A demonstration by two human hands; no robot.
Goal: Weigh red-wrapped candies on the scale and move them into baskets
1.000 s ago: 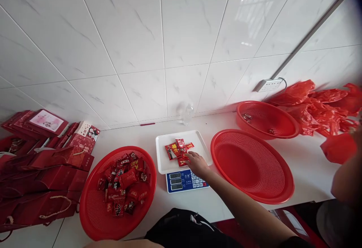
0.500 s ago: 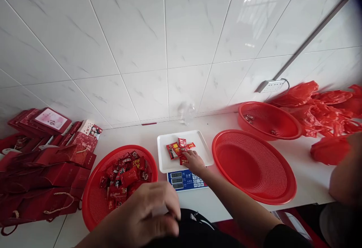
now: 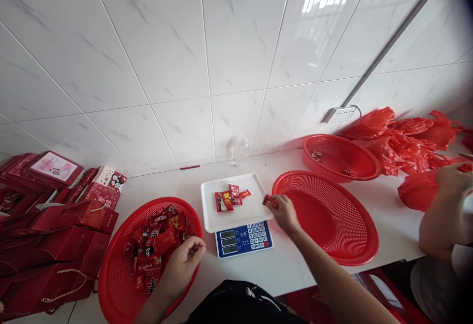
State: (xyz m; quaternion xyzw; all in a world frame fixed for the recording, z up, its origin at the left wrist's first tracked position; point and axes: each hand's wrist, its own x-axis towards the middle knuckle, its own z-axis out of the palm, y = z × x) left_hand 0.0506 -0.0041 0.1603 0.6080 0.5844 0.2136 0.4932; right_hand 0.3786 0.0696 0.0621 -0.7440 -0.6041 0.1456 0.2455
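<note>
A white counter (image 3: 325,284) ran along a wall of glossy white marbled tiles (image 3: 177,58). At the centre of the frame stood a scale (image 3: 242,225) with a white tray and a blue keypad panel facing the person. Three small red sweet packets (image 3: 231,197) with printed pictures lay together on the tray.

The right hand (image 3: 284,211) hovered just right of the tray's edge, thumb and fingertips pinched on one more packet (image 3: 269,201), small, red and shiny, held between the tray and the rim of an empty red basket (image 3: 328,215).

The left hand (image 3: 185,261) rested at the lower centre-left, over the right rim of another red basket (image 3: 121,265) heaped with wrapped red sweets (image 3: 158,238). Its fingers were curled inward with the tips drawn close to the thumb; whether they held anything could not be told.

Behind the empty basket sat a third red basket (image 3: 340,156) with a few pieces inside. Red plastic bags (image 3: 402,139) piled up at the right, where another person's arm (image 3: 439,210) reached toward them. Red gift boxes (image 3: 55,220) were stacked at the left. A white power strip (image 3: 339,114) hung on the wall.
</note>
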